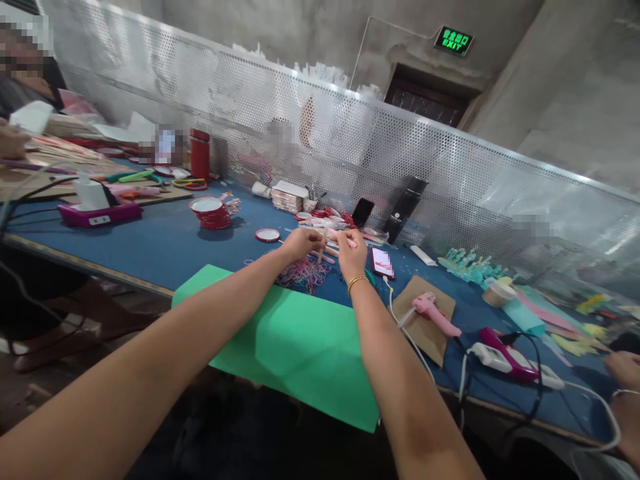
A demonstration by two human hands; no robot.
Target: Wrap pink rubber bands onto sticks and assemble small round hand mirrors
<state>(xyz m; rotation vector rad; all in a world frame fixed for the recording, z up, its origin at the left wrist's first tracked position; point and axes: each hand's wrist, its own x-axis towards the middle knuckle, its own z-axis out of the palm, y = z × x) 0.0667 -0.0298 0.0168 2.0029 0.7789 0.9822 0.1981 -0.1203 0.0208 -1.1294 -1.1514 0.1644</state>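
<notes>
My left hand (303,243) is closed in a pinch over the middle of the table, at the end of a thin pale strip (322,248). Close beside it, my right hand (353,252), with a gold bracelet at the wrist, has its fingers wrapped round a small pink stick-like piece (352,243). The two hands nearly meet, and the pale strip stands between them. Below them lies a tangle of pink and purple cords (307,275). A green sheet (295,347) hangs over the table's front edge under my forearms.
A pink glue gun (435,313) rests on brown cardboard (420,333) to the right, near a purple power strip (515,360). A lit phone (383,262) lies beyond my right hand. Red-rimmed discs (213,215) are stacked at left. Other people's hands (625,370) show at the sides.
</notes>
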